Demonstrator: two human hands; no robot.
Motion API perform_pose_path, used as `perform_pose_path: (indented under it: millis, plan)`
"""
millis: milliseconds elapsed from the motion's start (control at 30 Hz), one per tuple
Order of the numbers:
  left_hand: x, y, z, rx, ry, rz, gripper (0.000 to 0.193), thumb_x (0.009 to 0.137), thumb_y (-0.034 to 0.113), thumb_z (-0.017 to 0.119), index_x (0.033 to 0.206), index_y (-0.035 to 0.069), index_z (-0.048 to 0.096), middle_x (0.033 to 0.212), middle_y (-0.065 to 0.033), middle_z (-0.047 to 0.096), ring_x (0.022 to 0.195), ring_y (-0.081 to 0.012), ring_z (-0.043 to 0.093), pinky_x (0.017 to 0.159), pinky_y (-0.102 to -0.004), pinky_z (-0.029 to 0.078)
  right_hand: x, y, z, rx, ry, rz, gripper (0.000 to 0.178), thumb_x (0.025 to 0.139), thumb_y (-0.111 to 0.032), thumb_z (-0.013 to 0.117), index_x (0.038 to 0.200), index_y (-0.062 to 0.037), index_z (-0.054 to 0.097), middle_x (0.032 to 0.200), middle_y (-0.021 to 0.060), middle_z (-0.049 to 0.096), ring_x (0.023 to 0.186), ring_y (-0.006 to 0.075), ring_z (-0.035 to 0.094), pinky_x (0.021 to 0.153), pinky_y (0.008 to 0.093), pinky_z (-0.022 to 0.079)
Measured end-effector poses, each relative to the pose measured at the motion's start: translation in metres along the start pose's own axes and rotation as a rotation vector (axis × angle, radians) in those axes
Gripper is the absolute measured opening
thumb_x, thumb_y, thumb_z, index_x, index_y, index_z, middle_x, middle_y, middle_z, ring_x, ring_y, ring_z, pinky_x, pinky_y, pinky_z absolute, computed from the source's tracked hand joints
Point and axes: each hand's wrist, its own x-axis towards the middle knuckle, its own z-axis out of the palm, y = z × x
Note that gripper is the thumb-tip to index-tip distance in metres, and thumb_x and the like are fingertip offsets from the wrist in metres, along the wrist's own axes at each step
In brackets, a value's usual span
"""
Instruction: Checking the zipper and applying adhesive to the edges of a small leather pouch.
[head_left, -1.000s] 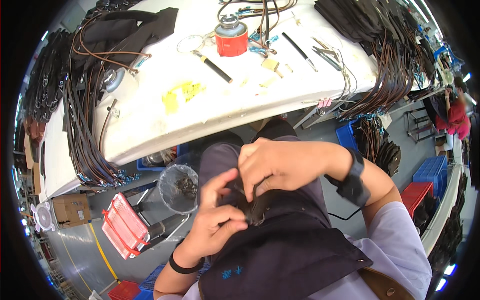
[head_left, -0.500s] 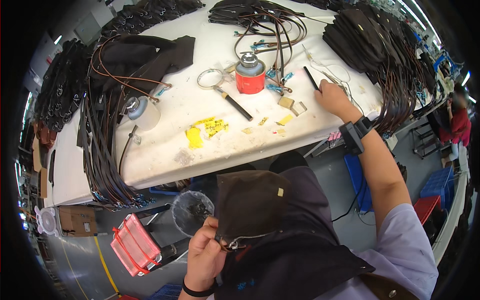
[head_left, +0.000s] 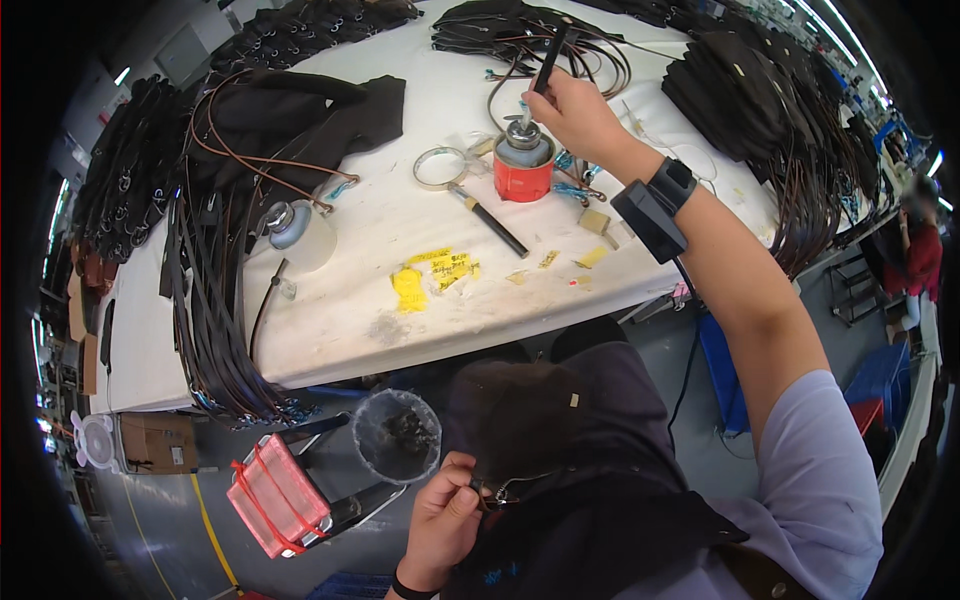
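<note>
My right hand [head_left: 580, 115] is closed around a slim black pen-like tool [head_left: 553, 58], held upright. The tool's lower end is at the metal cap of a dispenser bottle [head_left: 523, 150], which sits in a red holder [head_left: 522, 182]; whether the tip touches is not clear. Down at my lap, my left hand [head_left: 445, 520] pinches the edge of a dark brown fabric bag [head_left: 520, 405], beside a small metal fitting and a chain or zipper. The bag carries a small pale tag and lies over my legs.
On the white table [head_left: 330, 345] are a second dispenser bottle [head_left: 300, 235], a tape roll [head_left: 440, 168], a black-handled brush or knife [head_left: 495, 225] and yellow notes [head_left: 410, 290]. Dark bags [head_left: 740, 95] and hanging straps [head_left: 215, 310] crowd its sides. A lined bin [head_left: 395, 435] stands below.
My right hand has carried the black tool leftward and away from me, from the table's right side to the bottle in the red holder. My left hand keeps its pinch on the bag.
</note>
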Motion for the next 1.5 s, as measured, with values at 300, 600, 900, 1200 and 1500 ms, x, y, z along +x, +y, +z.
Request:
perform_pose_path:
  millis: [300, 600, 900, 1200, 1500]
  plan:
    - [0.002, 0.010, 0.003, 0.032, 0.048, 0.006, 0.015, 0.092, 0.017, 0.056, 0.090, 0.002, 0.054, 0.107, -0.0039, 0.042, 0.092, -0.0188, 0.056, 0.076, -0.0337, 0.048, 0.001, 0.003, -0.002, -0.015, -0.012, -0.099, 0.027, 0.089, -0.024, 0.057, 0.094, 0.0031, 0.058, 0.069, 0.0107, 0.061, 0.059, 0.0203, 0.057, 0.056, 0.0318, 0.044]
    - [-0.015, 0.035, 0.002, 0.161, 0.087, 0.236, 0.028, 0.089, 0.028, 0.061, 0.082, 0.004, 0.050, 0.093, -0.0100, 0.058, 0.076, -0.0219, 0.062, 0.068, -0.0352, 0.054, -0.113, 0.042, -0.052, 0.871, 0.000, 0.704, 0.018, 0.088, -0.020, 0.059, 0.094, -0.0034, 0.061, 0.076, -0.0010, 0.058, 0.062, 0.0054, 0.046, 0.059, 0.0178, 0.038]
    - [-0.020, 0.040, 0.031, 0.333, 0.173, 0.259, 0.028, 0.081, 0.026, 0.068, 0.078, 0.000, 0.058, 0.097, -0.0099, 0.046, 0.079, -0.0161, 0.054, 0.058, -0.0225, 0.046, -0.163, 0.034, -0.034, 0.004, -0.067, 0.106, 0.014, 0.087, -0.014, 0.059, 0.089, 0.0005, 0.059, 0.063, 0.0064, 0.056, 0.055, 0.0109, 0.050, 0.053, 0.0260, 0.041]
    - [-0.018, 0.020, 0.028, 0.440, 0.007, 0.213, 0.012, 0.083, -0.002, 0.063, 0.094, -0.003, 0.060, 0.101, -0.0076, 0.042, 0.087, -0.0103, 0.054, 0.076, -0.0205, 0.045, -0.179, 0.032, -0.027, 0.009, 0.041, 0.148, 0.018, 0.090, -0.017, 0.058, 0.095, 0.0006, 0.061, 0.063, 0.0045, 0.057, 0.057, 0.0084, 0.049, 0.055, 0.0238, 0.041]
    - [-0.018, -0.013, 0.035, 0.701, 0.114, 0.313, 0.014, 0.080, -0.004, 0.068, 0.092, -0.001, 0.062, 0.099, -0.0062, 0.044, 0.073, -0.0053, 0.049, 0.058, -0.0170, 0.044, -0.268, -0.151, -0.056, 0.917, -0.061, 0.336, 0.015, 0.085, -0.010, 0.065, 0.093, -0.0009, 0.056, 0.072, 0.0055, 0.061, 0.058, 0.0065, 0.052, 0.050, 0.0195, 0.039]
